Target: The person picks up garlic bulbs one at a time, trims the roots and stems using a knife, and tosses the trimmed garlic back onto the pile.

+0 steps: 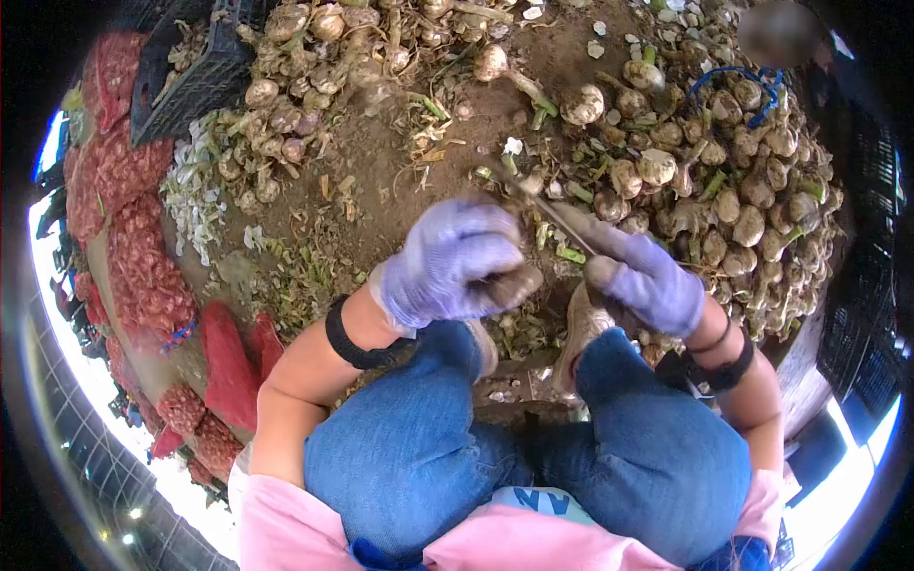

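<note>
My left hand (462,262), in a dirty lavender glove, is curled in front of my left knee. Its fingers are closed, and whatever they may hold is hidden. My right hand (647,281), gloved the same way, grips a knife (562,221) whose thin blade points up and to the left. Beyond the blade, a garlic bulb with a green-tipped stem (524,86) lies on the soil. To the right of my right hand spreads a large heap of garlic bulbs (747,224), several with cut green stems.
Another garlic pile (305,86) lies at the upper left beside a black plastic crate (195,81). Filled red mesh sacks (143,247) line the left side, near a red cloth-like bag (233,366). Stem cuttings (305,276) litter the ground. Dark crates (862,247) stand at the right.
</note>
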### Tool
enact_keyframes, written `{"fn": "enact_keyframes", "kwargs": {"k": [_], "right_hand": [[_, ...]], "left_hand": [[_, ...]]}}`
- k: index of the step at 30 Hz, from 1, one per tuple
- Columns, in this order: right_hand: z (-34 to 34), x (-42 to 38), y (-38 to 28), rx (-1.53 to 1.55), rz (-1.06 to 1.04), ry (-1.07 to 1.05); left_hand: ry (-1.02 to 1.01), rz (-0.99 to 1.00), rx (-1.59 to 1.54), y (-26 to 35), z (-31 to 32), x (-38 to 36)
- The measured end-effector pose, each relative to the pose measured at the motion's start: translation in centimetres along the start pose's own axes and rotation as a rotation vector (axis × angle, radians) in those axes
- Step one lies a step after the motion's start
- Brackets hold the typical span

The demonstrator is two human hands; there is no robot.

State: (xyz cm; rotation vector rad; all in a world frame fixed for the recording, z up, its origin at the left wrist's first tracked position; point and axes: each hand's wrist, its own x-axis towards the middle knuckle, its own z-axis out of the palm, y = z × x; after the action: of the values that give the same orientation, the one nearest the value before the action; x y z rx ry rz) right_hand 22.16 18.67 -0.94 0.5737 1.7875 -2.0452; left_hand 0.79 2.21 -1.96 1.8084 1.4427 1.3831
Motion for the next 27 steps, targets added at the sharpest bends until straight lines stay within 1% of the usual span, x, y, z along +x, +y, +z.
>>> {"fn": "enact_keyframes", "kwargs": {"k": [1, 2, 3, 4, 5, 7, 8, 9, 11, 12, 15, 16, 17, 19, 20, 21, 22, 24, 25, 26, 27], "right_hand": [[0.0, 0.0, 0.3, 0.024, 0.04, -0.01], [0.1, -0.5, 2.1, 0.021, 0.215, 0.014], [-0.3, -0.8, 3.8, 0.049, 0.292, 0.041], [-0.6, -1.1, 5.5, 0.078, 0.368, 0.071], [-0.4, -1.4, 6.3, 0.153, 0.354, 0.097], [-0.3, -1.8, 6.4, 0.253, 0.363, 0.115], [-0.8, -1.7, 5.4, 0.274, 0.385, 0.104], [-0.9, -1.2, 5.0, 0.254, 0.324, 0.111], [-1.1, -0.4, 4.3, 0.214, 0.202, 0.129], [-1.2, 0.0, 4.1, 0.146, 0.114, 0.147], [-1.0, 1.2, 5.3, 0.112, 0.044, 0.148], [-0.8, 1.7, 5.8, 0.091, 0.044, 0.132], [-0.6, 2.0, 6.7, 0.072, 0.047, 0.114], [0.2, 2.8, 9.3, 0.146, 0.093, 0.099], [0.6, 3.5, 10.2, 0.179, 0.1, 0.108], [0.7, 3.8, 10.9, 0.209, 0.108, 0.119], [0.7, 4.1, 11.0, 0.148, 0.112, 0.115], [0.6, 5.1, 11.1, 0.15, 0.184, 0.101], [0.7, 5.6, 11.3, 0.155, 0.218, 0.092], [0.7, 6.2, 11.9, 0.128, 0.143, 0.087], [0.6, 6.6, 12.3, 0.129, 0.171, 0.073]], "left_hand": [[0.046, 0.019, 0.028, 0.2, -0.3, 0.0], [0.152, 0.057, 0.044, -0.2, -1.0, -0.1], [0.206, -0.069, 0.07, -0.1, -1.6, -0.5], [0.236, -0.234, 0.031, -0.6, -2.5, -0.7], [0.257, -0.413, -0.015, -0.8, -2.9, -1.2], [0.282, -0.349, 0.0, -2.8, -2.3, -1.9], [0.296, -0.313, 0.012, -3.4, -2.2, -1.9], [0.231, -0.368, -0.015, -3.3, -1.9, -2.1], [0.156, -0.399, -0.097, -3.9, -0.7, -2.1], [0.01, -0.355, 0.123, -5.0, -0.3, -2.3], [-0.338, -0.17, 0.506, -9.3, 1.9, -3.7], [-0.351, 0.068, 0.501, -12.0, 2.8, -5.3], [-0.487, 0.011, 0.517, -13.2, 3.7, -5.9], [-0.765, -0.101, 0.538, -14.5, 5.3, -6.6], [-0.835, -0.117, 0.547, -14.8, 5.7, -6.7], [-0.889, -0.14, 0.549, -15.1, 5.9, -6.8], [-0.941, -0.163, 0.549, -15.1, 6.0, -6.7], [-1.025, -0.205, 0.561, -15.1, 6.2, -6.3], [-1.032, -0.214, 0.561, -15.5, 6.5, -6.8], [-1.038, -0.222, 0.564, -16.0, 6.8, -7.1], [-1.043, -0.229, 0.566, -16.4, 6.9, -7.5]]}}
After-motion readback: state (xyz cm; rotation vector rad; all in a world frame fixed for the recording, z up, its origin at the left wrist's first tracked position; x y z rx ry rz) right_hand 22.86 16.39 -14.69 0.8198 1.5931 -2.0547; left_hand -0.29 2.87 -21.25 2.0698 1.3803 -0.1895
